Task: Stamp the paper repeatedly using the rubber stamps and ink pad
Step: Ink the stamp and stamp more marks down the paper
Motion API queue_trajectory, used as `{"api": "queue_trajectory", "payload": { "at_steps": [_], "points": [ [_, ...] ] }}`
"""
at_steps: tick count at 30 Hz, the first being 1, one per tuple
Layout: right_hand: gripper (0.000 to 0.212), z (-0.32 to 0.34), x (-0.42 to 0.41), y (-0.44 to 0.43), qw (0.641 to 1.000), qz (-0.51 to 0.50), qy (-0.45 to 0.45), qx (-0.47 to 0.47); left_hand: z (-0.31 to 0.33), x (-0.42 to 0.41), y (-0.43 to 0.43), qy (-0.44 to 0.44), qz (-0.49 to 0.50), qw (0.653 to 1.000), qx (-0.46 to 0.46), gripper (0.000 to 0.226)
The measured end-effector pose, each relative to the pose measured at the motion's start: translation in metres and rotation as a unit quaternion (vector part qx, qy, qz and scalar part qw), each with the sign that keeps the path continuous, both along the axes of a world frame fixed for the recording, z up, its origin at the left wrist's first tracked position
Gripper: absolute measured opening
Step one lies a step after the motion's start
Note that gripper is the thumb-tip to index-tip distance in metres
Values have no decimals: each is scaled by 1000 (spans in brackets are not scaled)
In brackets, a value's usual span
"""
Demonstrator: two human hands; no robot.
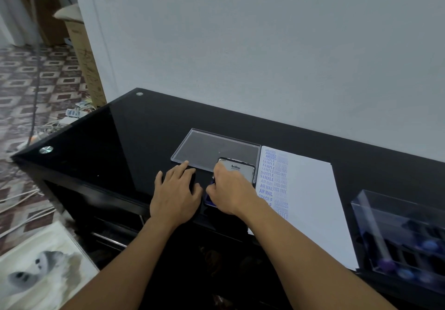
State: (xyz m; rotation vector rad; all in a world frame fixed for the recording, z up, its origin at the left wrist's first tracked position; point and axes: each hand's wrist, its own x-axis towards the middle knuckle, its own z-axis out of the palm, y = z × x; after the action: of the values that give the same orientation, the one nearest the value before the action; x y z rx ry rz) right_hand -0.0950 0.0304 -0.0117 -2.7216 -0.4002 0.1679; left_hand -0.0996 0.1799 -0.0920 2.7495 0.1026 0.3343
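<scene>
- Far left, beyond the table edge, is a patterned floor [36, 88] with white cables [24, 199] lying across it.
- The black glass table [96, 146] takes up the middle, set against a pale wall [265, 45].
- My left hand [177, 194] lies palm down on the table with the fingers spread. Its fingers rest on a flat dark object [192, 181], but I cannot tell what that is. My index fingertip reaches just short of the near edge of a clear plastic lid [216, 148] lying flat on the table.
- My right hand [231, 191] is just beside the left, fingers curled downward. It grips a rubber stamp [213, 179], of which only a bit of blue shows by my thumb; the rest is hidden under my hand.
- The ink pad [210, 201] sits directly under that hand, a strip of its blue surface showing below my thumb. Its silver cover [239, 168], marked "Artline", is tilted up behind my knuckles and overlaps the clear plastic lid's near right corner.
- The paper [310, 194] lies just right of the ink pad. Two columns of blue stamped words run down its left side, among them AMENDED, SAMPLE, AIR MAIL and FRAGILE; the right column is blurred.
- At the far right a clear box [375, 225] stands near the paper's right edge, holding more stamps [407, 273] with blue and purple knobs, blurred.
</scene>
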Motion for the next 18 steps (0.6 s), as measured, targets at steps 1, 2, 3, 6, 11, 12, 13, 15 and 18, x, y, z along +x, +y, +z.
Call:
{"api": "queue_trajectory", "payload": {
  "at_steps": [1, 2, 3, 6, 11, 12, 13, 15, 18],
  "points": [
    [15, 0, 0, 0, 1000, 1, 0, 0, 0, 0, 0, -1, 0, 1000, -1, 49],
    [15, 0, 0, 1, 1000, 2, 1, 0, 0, 0, 0, -1, -1, 1000, 0, 49],
    [15, 0, 0, 1, 1000, 3, 1, 1, 0, 1, 0, -1, -1, 1000, 1, 49],
    [14, 0, 0, 1, 1000, 1, -3, 1, 1, 1, 0, -1, -1, 1000, 0, 49],
    [13, -2, -1, 1, 1000, 1, -4, 5, 1, -1, -1, 0, -2, 1000, 1, 49],
    [13, -2, -1, 1, 1000, 0, -5, 4, 1, -1, -1, 0, -2, 1000, 1, 49],
    [13, -2, -1, 1, 1000, -1, -5, 3, 1, -1, -1, 0, -1, 1000, 1, 49],
    [13, -1, -1, 1, 1000, -2, -4, 2, 1, -1, -1, 1, -1, 1000, 1, 49],
    [13, -1, -1, 2, 1000, -2, -2, 1, 1, -1, 0, 4, -2, 1000, -1, 49]
  ]
}}
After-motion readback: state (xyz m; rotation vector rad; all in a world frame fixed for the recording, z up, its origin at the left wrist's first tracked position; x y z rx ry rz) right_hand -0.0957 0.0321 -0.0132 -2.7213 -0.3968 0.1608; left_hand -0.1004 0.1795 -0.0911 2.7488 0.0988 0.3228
